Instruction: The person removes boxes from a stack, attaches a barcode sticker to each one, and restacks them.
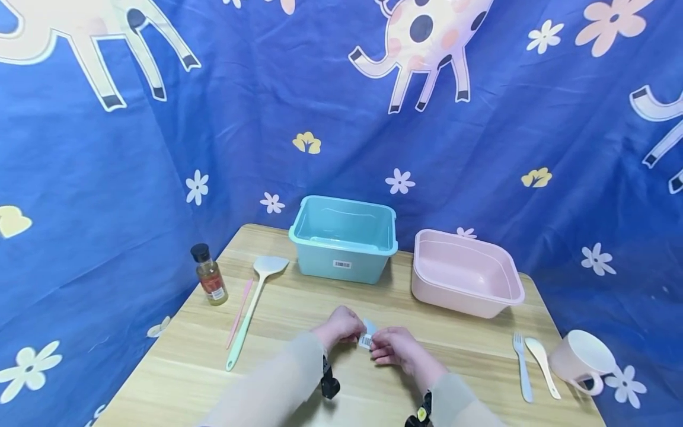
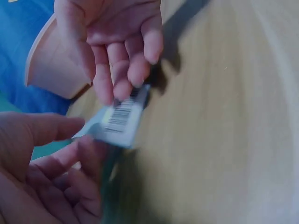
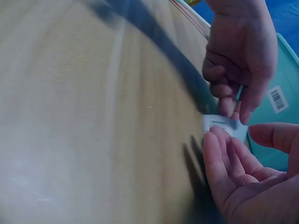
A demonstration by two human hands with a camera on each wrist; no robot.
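Over the wooden table, a small pale-blue packet [image 1: 365, 341] with a white barcode label [image 2: 119, 119] is between my two hands. My left hand [image 1: 344, 323] pinches one end of it between thumb and finger, as the left wrist view shows. At the barcode end is my right hand [image 1: 397, 346], its loosely bent fingers touching the packet and the thumb [image 3: 273, 135] held apart from them. The fingers of the right hand hide part of the label in the right wrist view.
A teal bin [image 1: 341, 265] and a pink basin [image 1: 459, 299] stand at the back. On the left are a seasoning bottle [image 1: 211, 279], a pink stick [image 1: 239, 314] and a spatula [image 1: 251, 311]. A blue fork [image 1: 523, 367], a white spoon [image 1: 543, 366] and a mug [image 1: 578, 359] are on the right.
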